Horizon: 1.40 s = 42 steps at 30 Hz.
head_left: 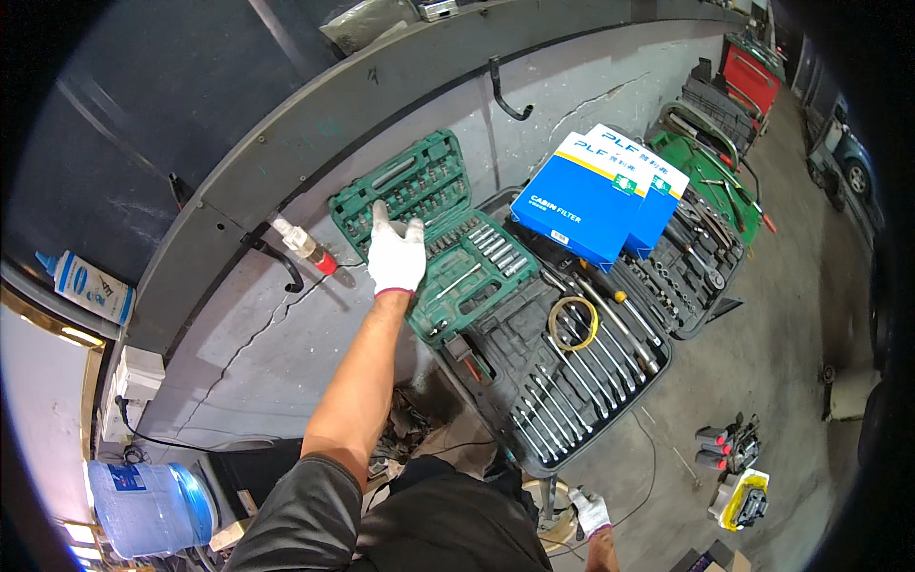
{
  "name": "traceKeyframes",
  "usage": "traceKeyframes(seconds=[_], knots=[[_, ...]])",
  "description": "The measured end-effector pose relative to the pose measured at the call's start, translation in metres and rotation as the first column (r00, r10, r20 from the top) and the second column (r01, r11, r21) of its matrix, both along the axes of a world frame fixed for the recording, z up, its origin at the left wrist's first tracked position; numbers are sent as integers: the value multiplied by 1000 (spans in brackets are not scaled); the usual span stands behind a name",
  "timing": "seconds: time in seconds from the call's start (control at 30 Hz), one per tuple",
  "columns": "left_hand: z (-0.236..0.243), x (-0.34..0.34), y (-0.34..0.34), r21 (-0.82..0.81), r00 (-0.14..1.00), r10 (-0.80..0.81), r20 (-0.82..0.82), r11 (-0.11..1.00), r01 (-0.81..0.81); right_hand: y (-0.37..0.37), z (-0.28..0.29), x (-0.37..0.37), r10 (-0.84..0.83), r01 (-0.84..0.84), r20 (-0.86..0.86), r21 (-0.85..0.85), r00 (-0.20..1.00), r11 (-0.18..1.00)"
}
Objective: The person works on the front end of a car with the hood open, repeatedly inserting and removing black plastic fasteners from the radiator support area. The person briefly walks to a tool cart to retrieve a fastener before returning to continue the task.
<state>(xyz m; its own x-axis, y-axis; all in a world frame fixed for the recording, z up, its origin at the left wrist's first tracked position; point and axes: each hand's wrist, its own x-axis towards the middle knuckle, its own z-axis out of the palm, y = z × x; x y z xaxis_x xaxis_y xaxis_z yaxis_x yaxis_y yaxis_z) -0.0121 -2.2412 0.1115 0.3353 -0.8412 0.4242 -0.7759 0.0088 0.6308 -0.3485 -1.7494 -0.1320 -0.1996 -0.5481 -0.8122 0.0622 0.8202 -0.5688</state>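
Note:
My left hand point(395, 250), in a white glove, is open over a green socket case point(481, 300), fingers apart at its rows of small bits; whether they touch is hard to tell. The case lies open on a larger dark tool case point(496, 396) of wrenches, with a yellow ring point(593, 328) on them. My right hand point(593, 513), also gloved, is low beside my body, closed on something small and dark that I cannot make out. Two blue-and-white boxes point(572, 214) sit on the tools at the upper right of my left hand.
A cracked wall point(219, 353) with black hooks point(505, 95) runs behind the cases. A water jug point(143, 505) is lower left. A green tray point(710, 176) and red toolbox point(748, 81) stand farther right. Tools point(734, 443) and a yellow-lined tub point(739, 500) lie on the floor.

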Motion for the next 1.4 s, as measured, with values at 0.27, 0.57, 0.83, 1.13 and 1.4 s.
traceKeyframes(seconds=[0.27, 0.57, 0.83, 1.13, 1.4], knots=[[-7, 16, -27, -12, 975, 137, -172, 990, -142, -5, 26, 6, -56, 54, 60, 19, 997, 998], [6, 18, -24, -23, 988, 153, 6, 988, -153, 10, 10, -1, -66, 65, 65, 9, 996, 998], [19, 12, -21, 67, 939, 198, 282, 972, -225, 33, -4, -10, -184, 183, 76, 18, 980, 983], [-28, -8, -3, 199, 980, 17, 200, 978, -57, 53, -32, -3, -289, 289, 154, 17, 945, 957], [-47, -47, -30, 145, 958, 144, -249, 983, -110, 19, 6, -9, -285, 291, 146, -23, 947, 956]])
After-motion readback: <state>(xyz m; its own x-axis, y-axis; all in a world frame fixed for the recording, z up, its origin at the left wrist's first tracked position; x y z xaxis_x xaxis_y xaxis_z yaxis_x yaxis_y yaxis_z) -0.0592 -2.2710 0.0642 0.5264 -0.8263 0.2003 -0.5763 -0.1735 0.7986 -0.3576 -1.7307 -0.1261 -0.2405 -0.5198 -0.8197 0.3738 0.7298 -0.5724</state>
